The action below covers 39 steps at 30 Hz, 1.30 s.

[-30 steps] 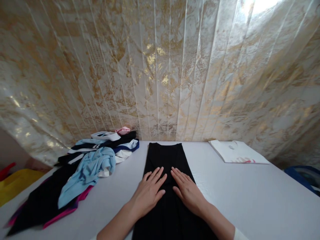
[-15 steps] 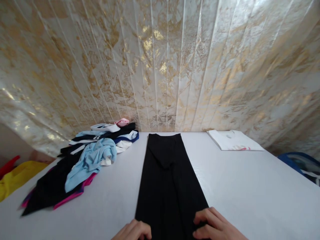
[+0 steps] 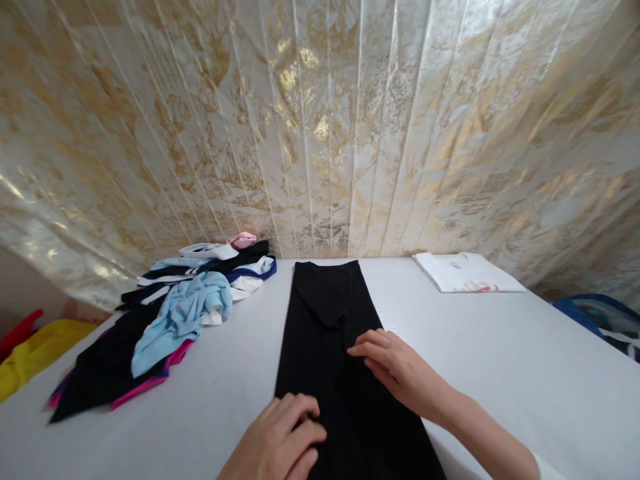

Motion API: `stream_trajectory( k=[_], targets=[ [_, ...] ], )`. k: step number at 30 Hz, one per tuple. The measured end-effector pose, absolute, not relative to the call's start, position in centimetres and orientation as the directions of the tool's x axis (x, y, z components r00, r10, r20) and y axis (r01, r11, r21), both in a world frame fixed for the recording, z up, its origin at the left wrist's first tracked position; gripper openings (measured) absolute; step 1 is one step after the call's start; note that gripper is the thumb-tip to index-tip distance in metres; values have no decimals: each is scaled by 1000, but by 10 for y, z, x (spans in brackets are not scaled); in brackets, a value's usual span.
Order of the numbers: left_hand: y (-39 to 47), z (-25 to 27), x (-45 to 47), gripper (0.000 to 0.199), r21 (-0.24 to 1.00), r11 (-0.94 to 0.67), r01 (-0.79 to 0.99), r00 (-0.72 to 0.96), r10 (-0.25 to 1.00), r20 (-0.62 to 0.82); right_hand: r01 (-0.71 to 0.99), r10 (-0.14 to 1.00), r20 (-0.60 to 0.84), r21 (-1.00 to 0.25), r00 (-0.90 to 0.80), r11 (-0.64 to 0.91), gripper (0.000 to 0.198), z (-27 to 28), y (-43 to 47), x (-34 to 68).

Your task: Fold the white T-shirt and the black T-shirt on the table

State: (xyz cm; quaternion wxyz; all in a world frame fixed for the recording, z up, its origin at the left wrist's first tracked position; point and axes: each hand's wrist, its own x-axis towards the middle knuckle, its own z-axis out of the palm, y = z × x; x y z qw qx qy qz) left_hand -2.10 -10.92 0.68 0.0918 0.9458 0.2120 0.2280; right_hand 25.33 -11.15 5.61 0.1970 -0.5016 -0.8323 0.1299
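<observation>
A pair of black trousers [image 3: 325, 360] lies lengthwise on the white table [image 3: 480, 367], its waistband at the far end and a folded-over flap near the top. My left hand [image 3: 283, 437] rests at the left edge of the near part, fingers bent but apart, with no fabric visibly gripped. Farther up on the right side, my right hand [image 3: 393, 367] lies over the black cloth with its fingers stretched toward the middle. The near end of the trousers runs out of the picture.
To the left sits a loose heap of clothes [image 3: 185, 313]. A folded white T-shirt [image 3: 470, 273] lies at the back right. Beyond the table are a yellow cloth [image 3: 45, 347], a blue-rimmed item [image 3: 583, 313] and a gold-patterned curtain [image 3: 320, 133].
My right hand has moved up the trousers, away from me, and its fingers have straightened. My left hand has come slightly forward and inward over the cloth.
</observation>
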Motion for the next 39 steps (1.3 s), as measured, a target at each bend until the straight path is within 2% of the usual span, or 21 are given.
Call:
stream_trajectory(
  k=[2,6,9,12,16,20,23,26,29,31,35,39],
  targets=[
    [-98,18,-14,28,300,-833,464,759,549,350,791,887,229,-401,-401,461,36,54,-96,259],
    [-57,13,13,53,237,-685,688,629,727,276,853,911,215,-329,-351,406,43,25,-50,271],
    [-21,-5,36,65,160,-654,740,606,750,265,924,942,204,-224,-265,309,50,-1,-8,279],
    [13,-14,52,68,106,-646,756,604,750,271,957,955,211,-158,-208,243,51,-15,31,288],
    [54,-10,64,65,96,-642,760,607,755,249,964,960,218,-159,-176,213,51,-16,73,298],
    [66,5,68,52,97,-643,760,603,753,263,968,960,237,-164,-149,191,49,-11,96,303],
    [43,20,64,46,99,-739,666,695,663,277,966,955,258,-174,-144,193,50,-9,88,301],
    [11,32,58,50,169,-916,363,887,395,239,938,933,305,-221,-193,266,52,-11,60,293],
    [-8,36,54,43,292,-942,166,963,218,157,883,901,351,-295,-255,365,51,-15,29,283],
    [-12,37,53,40,354,-927,125,976,179,124,894,912,316,-276,-262,353,51,-18,17,278],
    [-11,42,52,36,417,-904,100,981,159,110,968,961,220,-149,-168,203,57,-19,19,277],
    [-16,37,52,36,387,-920,66,989,113,98,975,963,222,-125,-152,183,63,-22,15,276]
  ],
)
